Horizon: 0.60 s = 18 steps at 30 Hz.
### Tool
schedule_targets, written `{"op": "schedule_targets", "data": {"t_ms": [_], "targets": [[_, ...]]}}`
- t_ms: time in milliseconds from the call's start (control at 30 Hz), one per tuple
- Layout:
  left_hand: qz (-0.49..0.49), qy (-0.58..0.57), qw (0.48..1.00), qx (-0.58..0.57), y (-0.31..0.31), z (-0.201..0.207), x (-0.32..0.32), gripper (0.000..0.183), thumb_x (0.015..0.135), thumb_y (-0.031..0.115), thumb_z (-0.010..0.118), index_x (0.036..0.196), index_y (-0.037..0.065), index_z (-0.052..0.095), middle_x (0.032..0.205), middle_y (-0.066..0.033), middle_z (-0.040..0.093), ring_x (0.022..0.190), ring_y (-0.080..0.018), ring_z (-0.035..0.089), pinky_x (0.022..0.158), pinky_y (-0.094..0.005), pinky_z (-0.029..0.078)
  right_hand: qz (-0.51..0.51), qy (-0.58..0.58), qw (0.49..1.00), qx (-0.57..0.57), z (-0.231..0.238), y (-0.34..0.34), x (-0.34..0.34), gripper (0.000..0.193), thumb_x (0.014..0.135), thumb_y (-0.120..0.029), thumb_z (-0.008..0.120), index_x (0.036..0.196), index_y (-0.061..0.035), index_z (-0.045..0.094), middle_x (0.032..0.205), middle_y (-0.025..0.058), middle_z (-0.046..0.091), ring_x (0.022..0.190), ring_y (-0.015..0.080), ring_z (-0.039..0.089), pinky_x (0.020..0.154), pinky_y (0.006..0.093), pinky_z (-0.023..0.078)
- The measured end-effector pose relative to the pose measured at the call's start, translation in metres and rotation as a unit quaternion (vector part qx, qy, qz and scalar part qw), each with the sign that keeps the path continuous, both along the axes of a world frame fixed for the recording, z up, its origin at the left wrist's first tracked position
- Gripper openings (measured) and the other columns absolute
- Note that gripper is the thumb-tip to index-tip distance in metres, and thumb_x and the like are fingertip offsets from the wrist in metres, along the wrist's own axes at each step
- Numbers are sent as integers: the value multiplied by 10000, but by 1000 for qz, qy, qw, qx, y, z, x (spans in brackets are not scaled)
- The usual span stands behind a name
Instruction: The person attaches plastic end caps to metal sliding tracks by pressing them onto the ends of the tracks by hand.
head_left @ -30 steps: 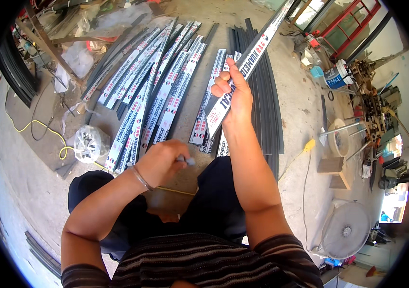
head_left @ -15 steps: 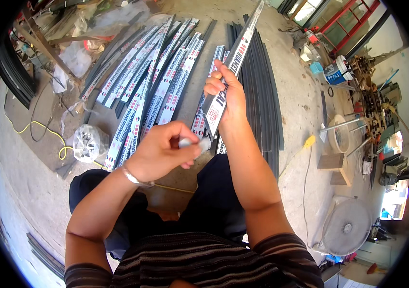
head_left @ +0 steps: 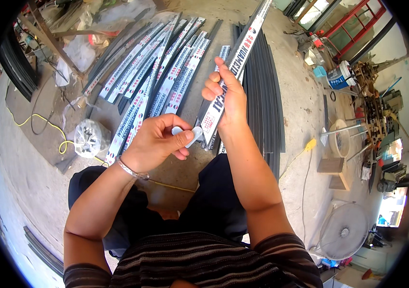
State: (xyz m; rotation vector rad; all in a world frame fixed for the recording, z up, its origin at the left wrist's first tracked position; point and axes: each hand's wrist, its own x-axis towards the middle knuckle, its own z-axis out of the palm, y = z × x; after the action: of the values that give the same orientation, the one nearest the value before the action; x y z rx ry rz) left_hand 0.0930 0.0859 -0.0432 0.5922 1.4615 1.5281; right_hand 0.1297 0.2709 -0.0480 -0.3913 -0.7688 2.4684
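Observation:
My left hand (head_left: 156,141) pinches a small pale, translucent piece (head_left: 197,133) with rounded lobes, perhaps plastic, between thumb and fingers. It sits just beside the lower end of a long metal profile (head_left: 248,38) covered with printed white film. My right hand (head_left: 228,93) is wrapped round that profile a little above its near end and keeps it slanted, its far end pointing up and to the right. Whether the pale piece touches the profile's end, I cannot tell.
Many film-covered strips (head_left: 142,77) lie fanned on the floor ahead, with dark bare profiles (head_left: 262,96) to their right. A clear bag of small parts (head_left: 91,139) sits left, near a yellow cord (head_left: 56,126). Rightward are a bucket (head_left: 339,77), a wooden block (head_left: 333,165) and a fan (head_left: 343,230).
The pale piece has turned in my left fingers, so its rounded lobes now show clearly. My right hand keeps its hold on the profile, and the view has shifted slightly.

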Motion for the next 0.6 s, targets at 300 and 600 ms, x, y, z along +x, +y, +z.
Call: {"op": "schedule_targets", "data": {"t_ms": [300,600], "targets": [[-6,-29,999,-41,1,-4,-1,198,878,159,662,941,-25,626,726,-47,625,599,-88,615,550,-219,535,-2,5,999,42,2,-5,3,295,929,-157,550,1191,-34,491,715,33,479,532,87,396,463,244,339],[-16,-11,999,-50,2,2,2,220,884,184,657,938,-28,637,676,-39,614,570,-80,598,538,-216,524,-2,5,999,33,1,-2,4,299,921,-154,562,1187,-39,491,701,31,490,528,89,404,464,248,343]]}}
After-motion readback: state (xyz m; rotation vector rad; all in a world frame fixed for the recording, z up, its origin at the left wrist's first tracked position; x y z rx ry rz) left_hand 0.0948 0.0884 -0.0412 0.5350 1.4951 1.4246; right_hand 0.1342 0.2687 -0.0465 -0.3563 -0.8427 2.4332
